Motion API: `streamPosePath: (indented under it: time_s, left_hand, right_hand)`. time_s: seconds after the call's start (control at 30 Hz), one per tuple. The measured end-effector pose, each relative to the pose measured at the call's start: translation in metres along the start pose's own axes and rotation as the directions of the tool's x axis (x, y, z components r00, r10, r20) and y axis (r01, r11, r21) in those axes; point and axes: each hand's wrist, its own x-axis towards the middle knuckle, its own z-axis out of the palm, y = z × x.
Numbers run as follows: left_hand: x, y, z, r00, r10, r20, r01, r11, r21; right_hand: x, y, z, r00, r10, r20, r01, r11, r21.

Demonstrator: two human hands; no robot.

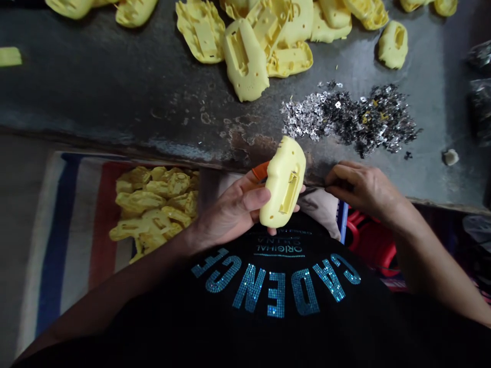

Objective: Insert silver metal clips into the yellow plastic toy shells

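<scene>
The yellow plastic shell (284, 184), cupped in the half-open left hand (230, 207) just off the bench edge (161, 152), could slip if jolted, while the curled right hand (362, 189) may pinch something too thin to make out.

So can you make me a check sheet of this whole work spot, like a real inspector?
surface: dark grey table top, worn, with rusty-looking stains
job's things: yellow plastic shell in the left hand; yellow shells piled on the table and on a striped cloth
clutter: heap of small silvery metal bits; small pale lump
grippers: left hand grips the shell, with an orange item behind it; right hand curled, holding something too thin to tell
cables: nothing seen
surroundings: red plastic seat and dark bags at the right
</scene>
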Motion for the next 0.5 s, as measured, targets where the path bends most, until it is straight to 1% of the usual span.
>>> streamPosePath:
  time_s: [0.07, 0.17, 0.2, 0.23, 0.27, 0.3, 0.33, 0.37, 0.4, 0.43, 0.47, 0.5]
  left_hand:
    - [0.001, 0.0, 0.0, 1.0, -0.025, 0.019, 0.025, 1.0, -0.017]
    - [0.005, -0.001, 0.0, 0.995, -0.054, 0.083, 0.058, 0.997, -0.051]
    - [0.007, -0.002, 0.0, 0.992, -0.059, 0.107, 0.066, 0.996, -0.061]
    - [0.009, -0.003, -0.001, 0.989, -0.065, 0.133, 0.075, 0.995, -0.069]
    - [0.011, -0.005, -0.001, 0.985, -0.073, 0.158, 0.086, 0.993, -0.078]
    - [0.012, -0.006, -0.001, 0.98, -0.083, 0.182, 0.1, 0.991, -0.087]
    - [0.014, -0.008, -0.001, 0.974, -0.093, 0.205, 0.114, 0.989, -0.094]
    - [0.015, -0.01, -0.001, 0.968, -0.102, 0.228, 0.127, 0.987, -0.098]
    - [0.015, -0.011, 0.0, 0.963, -0.108, 0.246, 0.136, 0.986, -0.099]
    - [0.015, -0.012, 0.001, 0.96, -0.112, 0.257, 0.141, 0.985, -0.099]
    - [0.014, -0.013, 0.003, 0.959, -0.109, 0.262, 0.14, 0.985, -0.103]
    - [0.014, -0.014, 0.004, 0.959, -0.103, 0.264, 0.135, 0.985, -0.108]
  right_hand:
    - [-0.009, -0.002, 0.005, 0.999, 0.027, -0.038, -0.029, 0.998, -0.05]
    - [-0.022, -0.009, 0.016, 0.986, 0.056, -0.157, -0.083, 0.982, -0.17]
    - [-0.026, -0.012, 0.019, 0.977, 0.06, -0.204, -0.097, 0.979, -0.18]
    - [-0.028, -0.016, 0.021, 0.967, 0.062, -0.246, -0.1, 0.984, -0.144]
    - [-0.03, -0.021, 0.022, 0.956, 0.071, -0.286, -0.09, 0.994, -0.054]
    - [-0.03, -0.026, 0.022, 0.943, 0.093, -0.319, -0.068, 0.994, 0.087]
    - [-0.028, -0.031, 0.021, 0.933, 0.125, -0.337, -0.038, 0.967, 0.253]
    - [-0.025, -0.035, 0.02, 0.925, 0.16, -0.343, -0.005, 0.912, 0.411]
    - [-0.021, -0.04, 0.018, 0.921, 0.189, -0.342, 0.024, 0.846, 0.532]
    - [-0.016, -0.043, 0.017, 0.918, 0.204, -0.34, 0.048, 0.794, 0.606]
    - [-0.01, -0.046, 0.016, 0.918, 0.198, -0.343, 0.072, 0.768, 0.637]
    - [-0.004, -0.048, 0.015, 0.92, 0.174, -0.351, 0.1, 0.762, 0.639]
